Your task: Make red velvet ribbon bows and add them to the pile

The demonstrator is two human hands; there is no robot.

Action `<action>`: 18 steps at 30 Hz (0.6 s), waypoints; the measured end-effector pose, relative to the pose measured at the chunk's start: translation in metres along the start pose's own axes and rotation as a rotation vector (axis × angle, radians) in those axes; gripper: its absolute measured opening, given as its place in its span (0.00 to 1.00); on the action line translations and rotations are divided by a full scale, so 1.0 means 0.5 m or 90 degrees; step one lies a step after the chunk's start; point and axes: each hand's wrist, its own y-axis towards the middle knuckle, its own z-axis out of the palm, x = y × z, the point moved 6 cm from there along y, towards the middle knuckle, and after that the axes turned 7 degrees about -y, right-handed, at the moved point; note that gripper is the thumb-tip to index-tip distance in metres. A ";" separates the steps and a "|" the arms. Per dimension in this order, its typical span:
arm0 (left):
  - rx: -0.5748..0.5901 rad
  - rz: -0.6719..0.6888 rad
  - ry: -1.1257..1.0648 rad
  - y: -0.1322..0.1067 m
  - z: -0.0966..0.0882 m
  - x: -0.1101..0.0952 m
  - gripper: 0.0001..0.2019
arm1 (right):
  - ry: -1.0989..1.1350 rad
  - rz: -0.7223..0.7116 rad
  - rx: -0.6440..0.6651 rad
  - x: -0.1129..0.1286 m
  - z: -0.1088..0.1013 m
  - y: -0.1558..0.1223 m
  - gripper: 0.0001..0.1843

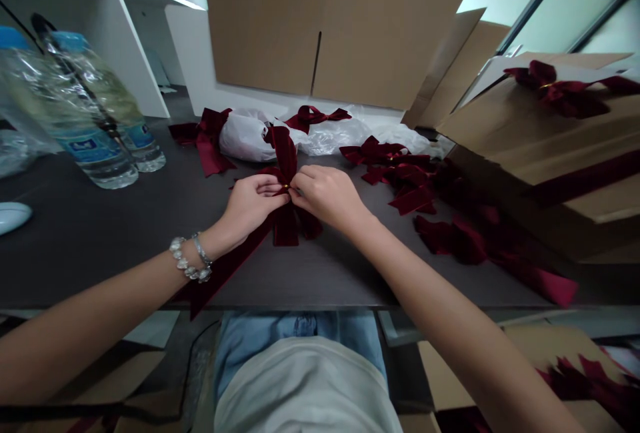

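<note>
A dark red velvet bow (286, 227) lies on the dark table in front of me, with a small gold tie at its middle. My left hand (257, 203) is closed on the bow's left side, thumb and fingers pinching near the tie. From the other side my right hand (325, 194) pinches the bow close to that same tie. One loop points away from me, and tails spread toward the table's front edge. A long ribbon end runs under my left wrist and hangs past the edge. My fingers partly cover the knot.
Several red bows (400, 169) lie to the right and behind. White plastic bags (247, 136) sit at the back. Wrapped water bottles (95, 133) and a mouse (14, 217) stand left. A cardboard box (545, 133) with bows on it is at right; another carton (320, 13) rises behind.
</note>
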 end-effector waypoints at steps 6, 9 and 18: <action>0.010 0.012 0.003 0.001 0.001 -0.001 0.13 | -0.003 0.008 0.036 0.003 -0.003 0.001 0.12; 0.008 0.006 -0.017 0.001 0.004 0.000 0.13 | -0.003 0.016 0.034 0.005 -0.003 0.003 0.12; 0.003 -0.038 -0.015 0.007 0.004 0.020 0.14 | 0.039 -0.002 0.084 -0.003 0.011 0.000 0.13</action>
